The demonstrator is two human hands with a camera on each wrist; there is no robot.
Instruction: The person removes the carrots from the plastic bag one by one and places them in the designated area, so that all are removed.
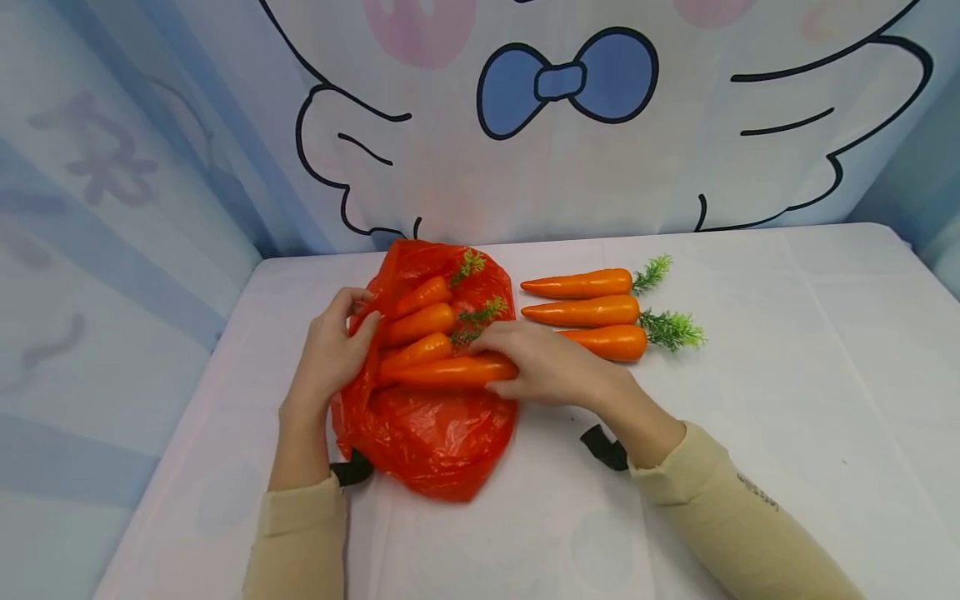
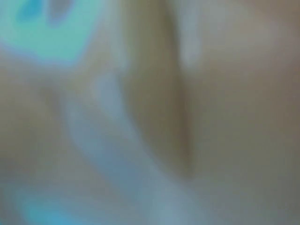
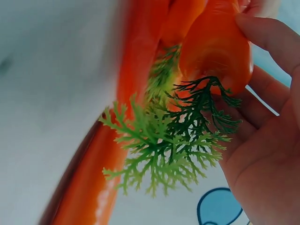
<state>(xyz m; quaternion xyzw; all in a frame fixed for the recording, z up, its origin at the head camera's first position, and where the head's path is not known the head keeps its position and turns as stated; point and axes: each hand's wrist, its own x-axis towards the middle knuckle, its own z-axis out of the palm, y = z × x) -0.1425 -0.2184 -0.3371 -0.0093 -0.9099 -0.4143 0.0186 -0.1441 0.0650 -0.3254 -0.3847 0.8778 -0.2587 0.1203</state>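
A red plastic bag (image 1: 442,450) lies on the table, with several orange carrots (image 1: 420,323) with leafy green tops in its mouth. At the bag's left edge my left hand (image 1: 330,350) grips the red plastic between thumb and fingers. My right hand (image 1: 543,362) holds the thick end of the nearest carrot (image 1: 450,372), whose tip points left into the bag. In the right wrist view, thumb and fingers pinch that carrot (image 3: 218,44) just by its feathery greens (image 3: 164,150). The left wrist view is too blurred to make out.
Right of the bag, three more carrots (image 1: 581,312) lie side by side on the white-covered table (image 1: 795,400), tips to the left. A cartoon-printed curtain (image 1: 450,175) stands behind the table's far edge. Black straps (image 1: 603,447) hang at both wrists.
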